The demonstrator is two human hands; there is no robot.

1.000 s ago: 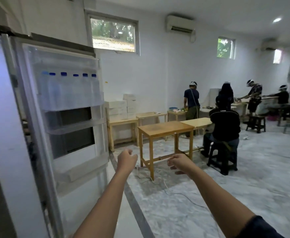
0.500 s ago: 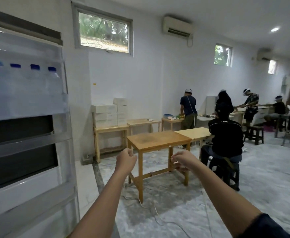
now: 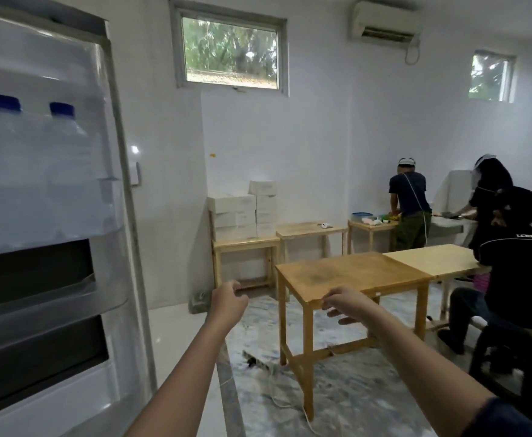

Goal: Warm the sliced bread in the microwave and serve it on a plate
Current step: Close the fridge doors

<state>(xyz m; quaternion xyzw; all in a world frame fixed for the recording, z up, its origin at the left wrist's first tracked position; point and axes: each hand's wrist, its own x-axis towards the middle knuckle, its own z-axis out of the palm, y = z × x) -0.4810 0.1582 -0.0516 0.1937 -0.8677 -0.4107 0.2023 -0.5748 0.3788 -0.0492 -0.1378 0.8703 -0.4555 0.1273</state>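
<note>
Fridge door (image 3: pixel 53 216) nearer; grips (image 3: pixel 227 302) (image 3: pixel 349 305) half-curled, empty.

1. You stand in a shared workroom fitted out for kitchen tasks.
2. Left of your left hand (image 3: pixel 228 302), an open fridge door (image 3: pixel 53 216) holds bottles (image 3: pixel 66 146).
3. Beyond your right hand (image 3: pixel 349 305), plain wooden tables (image 3: pixel 349 272) stand in rows, and other people (image 3: pixel 411 203) work at them.
4. Past both hands, stacked white boxes (image 3: pixel 242 216) sit against the bare white wall (image 3: pixel 321 137).
</note>
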